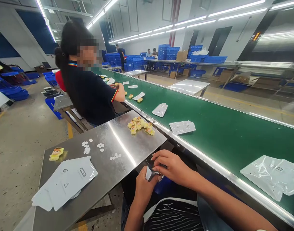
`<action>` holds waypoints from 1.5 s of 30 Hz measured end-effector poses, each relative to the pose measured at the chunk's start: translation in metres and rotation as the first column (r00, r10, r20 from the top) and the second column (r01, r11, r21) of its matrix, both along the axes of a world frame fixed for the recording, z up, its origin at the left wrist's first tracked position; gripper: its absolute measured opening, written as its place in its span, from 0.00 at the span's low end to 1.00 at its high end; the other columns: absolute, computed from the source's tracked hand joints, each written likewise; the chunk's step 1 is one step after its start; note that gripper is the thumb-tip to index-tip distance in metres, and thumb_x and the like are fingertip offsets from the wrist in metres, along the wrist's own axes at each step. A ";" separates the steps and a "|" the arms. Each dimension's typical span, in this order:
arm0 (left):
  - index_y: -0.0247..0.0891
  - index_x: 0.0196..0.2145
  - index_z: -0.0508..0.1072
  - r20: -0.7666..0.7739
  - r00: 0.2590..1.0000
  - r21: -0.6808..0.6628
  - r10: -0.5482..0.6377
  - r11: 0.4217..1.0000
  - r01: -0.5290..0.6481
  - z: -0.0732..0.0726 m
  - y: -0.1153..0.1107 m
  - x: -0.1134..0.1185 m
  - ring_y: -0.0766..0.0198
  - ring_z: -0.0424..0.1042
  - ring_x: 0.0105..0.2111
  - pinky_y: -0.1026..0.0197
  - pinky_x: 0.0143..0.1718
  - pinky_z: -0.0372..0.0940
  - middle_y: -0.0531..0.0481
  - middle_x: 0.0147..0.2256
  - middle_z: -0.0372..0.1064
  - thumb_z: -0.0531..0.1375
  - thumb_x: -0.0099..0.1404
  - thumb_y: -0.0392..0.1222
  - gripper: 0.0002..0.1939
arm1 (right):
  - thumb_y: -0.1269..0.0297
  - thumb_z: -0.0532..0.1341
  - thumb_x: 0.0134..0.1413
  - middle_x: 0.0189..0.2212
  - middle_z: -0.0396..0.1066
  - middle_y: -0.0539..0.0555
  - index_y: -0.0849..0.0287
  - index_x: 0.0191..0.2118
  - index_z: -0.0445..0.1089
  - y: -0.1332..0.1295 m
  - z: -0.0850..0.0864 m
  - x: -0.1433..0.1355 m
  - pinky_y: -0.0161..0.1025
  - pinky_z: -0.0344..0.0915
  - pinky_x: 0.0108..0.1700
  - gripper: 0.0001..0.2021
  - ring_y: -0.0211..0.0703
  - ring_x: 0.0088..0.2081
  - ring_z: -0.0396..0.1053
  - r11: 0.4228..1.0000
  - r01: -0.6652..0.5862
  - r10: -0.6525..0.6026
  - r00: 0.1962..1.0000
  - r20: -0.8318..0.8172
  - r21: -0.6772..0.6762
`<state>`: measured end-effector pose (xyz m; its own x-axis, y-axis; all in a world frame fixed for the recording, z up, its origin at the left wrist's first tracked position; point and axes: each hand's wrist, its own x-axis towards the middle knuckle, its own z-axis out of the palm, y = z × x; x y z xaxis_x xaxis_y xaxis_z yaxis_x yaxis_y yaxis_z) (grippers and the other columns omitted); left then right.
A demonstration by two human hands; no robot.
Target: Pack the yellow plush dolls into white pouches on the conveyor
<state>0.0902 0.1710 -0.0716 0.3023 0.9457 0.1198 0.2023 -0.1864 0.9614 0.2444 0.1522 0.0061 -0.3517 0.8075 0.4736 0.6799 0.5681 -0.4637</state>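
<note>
Well, the fingers (161,159) of the left hand (144,186) and right hand (170,166) seem to grasp a small white piece (149,173) beside the counter (143,146); a slackened pinch could drop it.

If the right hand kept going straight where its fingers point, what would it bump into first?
Probably the white item in the left hand; the right hand seems to be touching it, though depth is unclear from one view.

Bright ovhd tubes (236,9), w/ glare on steel tbl (105,173), edges stretched.
</note>
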 end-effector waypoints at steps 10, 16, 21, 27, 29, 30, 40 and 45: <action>0.36 0.35 0.72 0.007 0.992 -0.069 -0.130 0.989 0.130 -0.009 0.008 0.000 0.64 0.64 0.30 0.63 0.32 0.60 0.54 0.29 0.69 0.64 0.54 0.46 0.13 | 0.64 0.60 0.56 0.26 0.67 0.47 0.59 0.30 0.68 0.013 0.014 0.018 0.29 0.55 0.29 0.06 0.32 0.27 0.63 0.949 0.036 -0.044 0.999 -0.018 -0.312; 0.34 0.29 0.72 -0.005 0.974 -0.122 -0.228 0.966 0.226 -0.011 0.026 0.004 0.64 0.62 0.26 0.63 0.30 0.58 0.53 0.24 0.66 0.56 0.62 0.52 0.17 | 0.60 0.59 0.57 0.26 0.69 0.48 0.60 0.31 0.70 0.028 0.011 0.028 0.29 0.55 0.30 0.09 0.33 0.28 0.64 0.952 0.004 -0.003 1.000 0.004 -0.306; 0.33 0.30 0.75 -0.013 0.993 -0.161 -0.121 0.980 0.118 -0.005 0.046 0.008 0.62 0.65 0.29 0.62 0.32 0.59 0.51 0.26 0.70 0.58 0.59 0.52 0.17 | 0.51 0.49 0.63 0.33 0.72 0.51 0.58 0.39 0.70 0.100 0.013 0.046 0.31 0.57 0.34 0.18 0.37 0.34 0.68 0.918 0.249 -0.215 0.966 0.140 -0.308; 0.32 0.37 0.74 0.052 0.998 -0.241 -0.041 0.969 0.053 0.017 0.071 0.008 0.62 0.67 0.31 0.63 0.35 0.62 0.49 0.31 0.73 0.66 0.51 0.49 0.19 | 0.52 0.60 0.53 0.39 0.72 0.63 0.65 0.45 0.67 0.181 -0.004 0.038 0.38 0.60 0.38 0.21 0.53 0.42 0.69 0.810 0.533 -0.461 0.837 0.295 -0.244; 0.33 0.38 0.74 0.050 0.999 -0.247 -0.016 0.969 0.028 0.023 0.077 0.009 0.61 0.68 0.33 0.63 0.36 0.62 0.48 0.32 0.74 0.66 0.51 0.48 0.19 | 0.55 0.60 0.52 0.38 0.72 0.61 0.64 0.48 0.65 0.180 -0.009 0.033 0.39 0.60 0.39 0.21 0.52 0.41 0.69 0.809 0.531 -0.456 0.837 0.303 -0.251; 0.33 0.37 0.74 0.040 0.999 -0.252 -0.006 0.968 0.016 0.025 0.079 0.010 0.61 0.68 0.33 0.63 0.36 0.62 0.48 0.32 0.74 0.66 0.51 0.47 0.18 | 0.55 0.60 0.53 0.37 0.72 0.59 0.62 0.50 0.64 0.174 -0.009 0.030 0.39 0.60 0.39 0.22 0.50 0.40 0.69 0.819 0.507 -0.446 0.857 0.258 -0.269; 0.38 0.40 0.71 -0.091 0.990 -0.179 0.110 0.976 -0.125 0.044 0.087 0.017 0.60 0.69 0.34 0.61 0.36 0.63 0.52 0.33 0.73 0.65 0.49 0.40 0.18 | 0.57 0.61 0.54 0.35 0.66 0.50 0.56 0.41 0.62 0.105 0.022 0.013 0.36 0.64 0.39 0.12 0.37 0.37 0.66 0.900 -0.195 -0.171 0.666 -0.726 -0.390; 0.39 0.43 0.70 -0.007 0.991 -0.168 0.135 0.977 -0.134 0.041 0.084 0.013 0.59 0.69 0.38 0.61 0.40 0.63 0.51 0.37 0.73 0.64 0.50 0.38 0.20 | 0.59 0.62 0.53 0.40 0.68 0.50 0.55 0.42 0.65 0.098 0.021 0.020 0.39 0.63 0.46 0.12 0.40 0.42 0.65 0.932 0.098 -0.264 0.842 -0.470 -0.348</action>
<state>0.1035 0.2546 -0.0304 0.1705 0.9844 -0.0426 0.2100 0.0059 0.9777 0.2642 0.2500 0.0276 0.0340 0.9626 0.2687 0.3823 0.2359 -0.8934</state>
